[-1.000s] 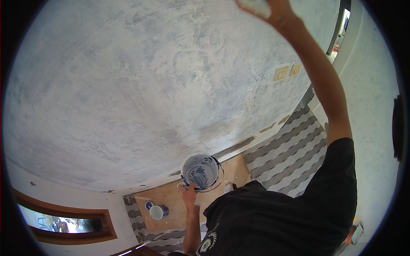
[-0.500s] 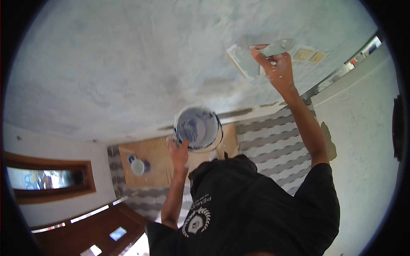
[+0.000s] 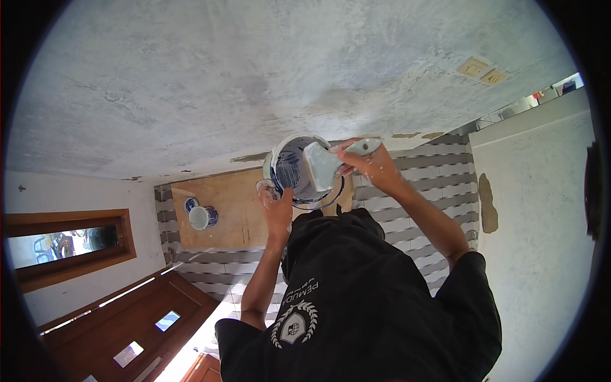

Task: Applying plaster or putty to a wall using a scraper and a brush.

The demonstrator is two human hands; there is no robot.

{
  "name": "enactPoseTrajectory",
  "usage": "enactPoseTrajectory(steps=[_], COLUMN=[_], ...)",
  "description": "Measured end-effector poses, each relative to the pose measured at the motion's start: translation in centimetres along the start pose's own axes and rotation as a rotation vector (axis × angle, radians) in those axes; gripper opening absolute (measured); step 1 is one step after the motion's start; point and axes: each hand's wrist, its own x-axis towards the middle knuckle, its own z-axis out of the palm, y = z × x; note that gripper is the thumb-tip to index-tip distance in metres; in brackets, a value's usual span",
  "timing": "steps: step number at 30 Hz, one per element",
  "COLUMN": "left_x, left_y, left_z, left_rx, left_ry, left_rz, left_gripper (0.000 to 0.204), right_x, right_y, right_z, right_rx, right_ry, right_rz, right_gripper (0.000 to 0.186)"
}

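My left hand grips the near-left rim of a paint bucket, which is smeared with white and dark blue inside. A wire handle hangs at its near right side. In my right hand is a wide, pale flat paintbrush, held by its handle with the fingers closed round it. Its broad head lies over the right part of the bucket's opening; whether it touches the rim I cannot tell. White paint spots both hands.
A patchy grey-white wall rises ahead, with two cream wall plates at right. Brown board covers part of the patterned tile floor. On it stands a small white-and-blue tub. A wooden door is lower left.
My right hand has brought the paintbrush down from the wall, leftward to the bucket. The left hand still holds the bucket, now slightly higher in view.
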Motion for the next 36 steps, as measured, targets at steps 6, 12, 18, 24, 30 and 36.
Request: enactPoseTrajectory(steps=[6, 12, 18, 24, 30, 36], left_x=[1.2, -0.6, -1.6, -2.2, -2.1, -2.0], left_y=[-3.8, -1.5, -0.2, 0.3, 0.9, -1.6], left_z=[-0.1, 1.0, 2.1, 2.5, 3.2, 3.8], left_rx=[-0.56, -0.814, -0.685, -0.056, 0.006, 0.132], left_ry=[-0.175, -0.259, -0.145, 0.042, 0.027, 0.002], left_rz=[-0.325, -0.437, -0.195, 0.12, 0.072, 0.111], left_gripper=[0.023, 0.029, 0.029, 0.029, 0.045, 0.044], right_x=[-1.0, -2.3, -4.3, -5.0, -1.9, 2.2], right_y=[-2.9, -7.1, -9.4, -7.1, 0.6, 7.9], right_z=[1.1, 0.8, 1.2, 1.0, 0.8, 1.0], right_rx=[-0.105, -0.189, -0.166, -0.123, 0.06, 0.058], right_ry=[0.011, 0.065, 0.145, 0.134, 0.145, 0.222], right_rz=[-0.143, -0.214, -0.283, -0.216, 0.08, 0.093], right_gripper=[0.018, 0.017, 0.019, 0.022, 0.025, 0.011])
